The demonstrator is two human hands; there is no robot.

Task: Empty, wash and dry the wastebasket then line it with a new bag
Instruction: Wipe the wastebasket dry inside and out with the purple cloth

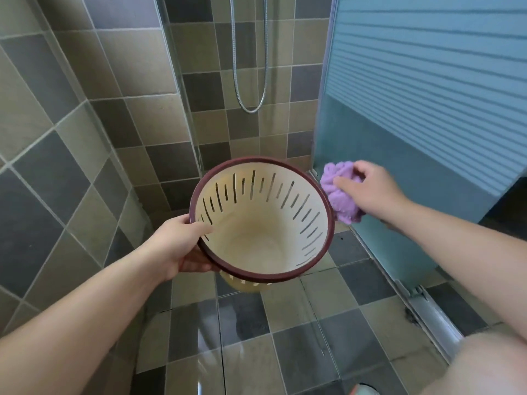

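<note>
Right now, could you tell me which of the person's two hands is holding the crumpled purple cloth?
The right hand grips the purple cloth; the left hand holds the cream wastebasket's maroon rim.

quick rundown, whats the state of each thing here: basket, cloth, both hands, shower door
wastebasket: empty, unlined, held tilted with its opening toward the camera
purple cloth: bunched up, beside the basket's rim
left hand: gripping the basket's rim
right hand: closed on the cloth
shower door: slid open
</note>
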